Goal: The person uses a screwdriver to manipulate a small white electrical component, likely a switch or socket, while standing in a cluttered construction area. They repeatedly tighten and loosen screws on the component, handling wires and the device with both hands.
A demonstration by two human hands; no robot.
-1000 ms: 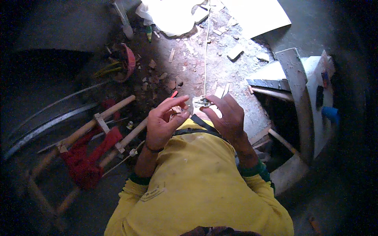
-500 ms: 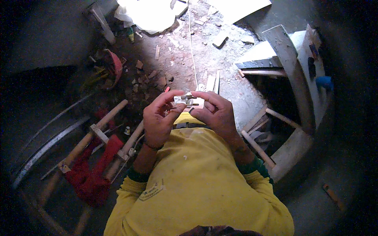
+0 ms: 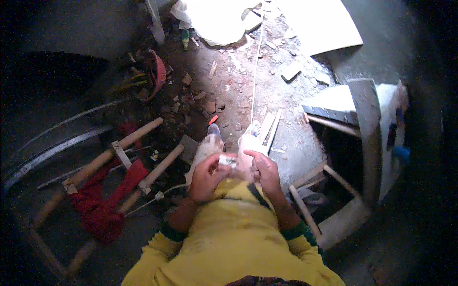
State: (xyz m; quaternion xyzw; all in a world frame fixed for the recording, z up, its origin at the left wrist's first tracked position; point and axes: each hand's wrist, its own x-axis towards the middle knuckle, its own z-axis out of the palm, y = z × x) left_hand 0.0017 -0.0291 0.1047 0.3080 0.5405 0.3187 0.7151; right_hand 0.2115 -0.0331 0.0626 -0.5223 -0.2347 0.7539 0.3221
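Note:
Low over my yellow shirt (image 3: 229, 240), my left hand (image 3: 206, 177) pinches a small white fitting (image 3: 227, 161), apparently a plug, blurred by motion. Just right of it is my right hand (image 3: 265, 174), slightly apart from the fitting, index finger raised and the other fingers loosely bent, with nothing visible in them. Beyond both hands are my legs and feet (image 3: 213, 131). A thin white cord (image 3: 254, 95) runs along the littered ground to near my right foot.
Wooden ladder-like frames with red cloth (image 3: 98, 214) lie left, a pink basin (image 3: 156, 71) above them. Boards (image 3: 362, 109) and another wooden frame (image 3: 305, 209) are at right. A red-handled object (image 3: 213, 120), rubble, a white sheet (image 3: 324, 24) and white sacking (image 3: 214, 19) lie ahead.
Both hands have moved down toward my body with the fitting, uncovering my legs and feet. My right hand has come away from the fitting, which stays in my left fingers.

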